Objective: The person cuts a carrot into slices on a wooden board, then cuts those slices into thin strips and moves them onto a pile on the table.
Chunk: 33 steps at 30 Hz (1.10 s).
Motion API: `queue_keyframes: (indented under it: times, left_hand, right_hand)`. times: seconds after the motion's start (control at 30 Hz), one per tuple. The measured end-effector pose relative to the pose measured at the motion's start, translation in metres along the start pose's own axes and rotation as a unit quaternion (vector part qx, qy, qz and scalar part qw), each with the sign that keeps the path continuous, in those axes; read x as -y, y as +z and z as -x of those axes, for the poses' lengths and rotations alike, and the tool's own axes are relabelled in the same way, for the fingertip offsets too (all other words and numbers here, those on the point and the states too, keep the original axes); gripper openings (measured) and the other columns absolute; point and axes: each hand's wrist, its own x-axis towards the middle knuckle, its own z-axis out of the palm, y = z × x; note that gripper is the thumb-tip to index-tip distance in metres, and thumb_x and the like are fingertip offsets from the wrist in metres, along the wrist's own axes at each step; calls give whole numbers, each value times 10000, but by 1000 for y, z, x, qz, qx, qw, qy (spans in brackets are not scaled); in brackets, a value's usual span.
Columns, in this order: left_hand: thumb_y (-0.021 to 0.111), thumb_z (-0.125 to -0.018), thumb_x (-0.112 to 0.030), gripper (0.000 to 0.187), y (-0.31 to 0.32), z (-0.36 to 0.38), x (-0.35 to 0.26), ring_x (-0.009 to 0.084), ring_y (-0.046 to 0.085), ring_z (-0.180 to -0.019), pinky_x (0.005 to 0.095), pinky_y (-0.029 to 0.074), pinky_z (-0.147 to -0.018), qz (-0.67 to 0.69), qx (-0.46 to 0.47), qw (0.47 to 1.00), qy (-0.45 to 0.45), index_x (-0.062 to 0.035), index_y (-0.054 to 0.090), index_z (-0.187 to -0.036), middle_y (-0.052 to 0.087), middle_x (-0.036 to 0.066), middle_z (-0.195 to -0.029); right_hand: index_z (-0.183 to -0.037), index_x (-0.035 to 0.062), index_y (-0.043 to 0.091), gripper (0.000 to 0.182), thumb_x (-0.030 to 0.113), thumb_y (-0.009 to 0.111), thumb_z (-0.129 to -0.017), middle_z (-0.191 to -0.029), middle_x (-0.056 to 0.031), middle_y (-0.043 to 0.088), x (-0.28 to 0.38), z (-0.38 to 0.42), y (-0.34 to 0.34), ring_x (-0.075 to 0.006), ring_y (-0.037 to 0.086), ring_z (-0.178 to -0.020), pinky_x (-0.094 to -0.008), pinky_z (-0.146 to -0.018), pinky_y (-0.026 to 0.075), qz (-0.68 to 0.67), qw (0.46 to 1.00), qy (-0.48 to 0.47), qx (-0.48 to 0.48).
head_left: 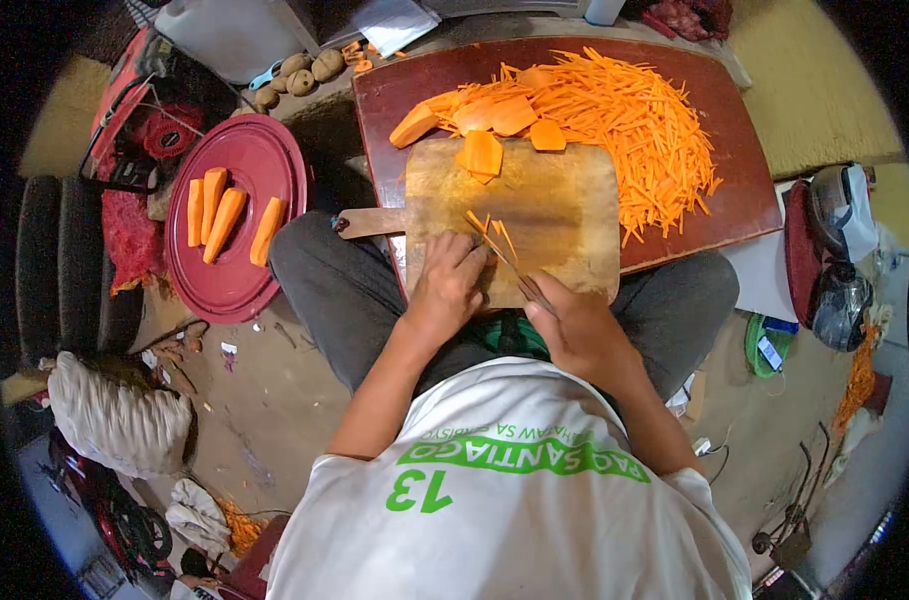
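Observation:
A wooden cutting board [565,200] with a handle pointing left lies in front of me. My right hand [580,325] is closed round a knife [520,272], its blade angled up and left across the board. Beside the blade, my left hand [447,278] rests on the board with curled fingers; what is under them is hidden. A few thin carrot strips [497,230] lie at the knife's tip. Flat carrot slices [483,153] overlap the board's far edge. Behind and right of it spreads a big heap of carrot strips [655,140].
The board sits partly on a dark red table [400,85]. On the left, a red round lid [288,180] carries several peeled carrots [225,222]. Brown potatoes [302,82] lie at the back left. A white sack [120,415] stands on the floor.

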Motion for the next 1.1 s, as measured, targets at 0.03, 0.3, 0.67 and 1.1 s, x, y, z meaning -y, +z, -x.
queue_keyframes:
  times: [0.03,0.3,0.67,1.1]
  left_hand:
    - [775,-668,44,477,2,0,2,399,584,-1025,486,476,-918,6,-6,1000,4,9,727,-1141,603,172,-1052]
    - [775,-665,54,447,2,2,-1,401,593,-1026,483,481,-917,-1,-30,1000,-4,14,725,-1107,608,176,-1042]
    - [789,-665,54,431,3,5,6,406,584,-1015,485,484,-906,2,-18,1000,-2,14,718,-1088,624,176,-1065]
    - [813,-600,8,522,6,9,7,391,576,-1027,496,470,-916,-26,-40,999,11,5,724,-1115,615,160,-1054]
  right_hand:
    - [-1272,31,612,274,227,557,-1089,-997,-299,698,3,-10,3,-523,677,-967,-577,-809,521,20,999,26,12]
    - [-1325,31,609,310,230,556,-1093,-944,-286,691,6,4,-9,-529,676,-928,-567,-793,525,-6,1000,-12,14]
    - [-1338,20,613,330,238,560,-1096,-896,-291,679,5,-4,-13,-515,680,-875,-561,-753,509,-6,999,18,28]
    - [-1327,14,615,338,256,551,-1099,-955,-294,698,2,-4,-4,-502,691,-930,-549,-797,525,-25,1000,4,15]
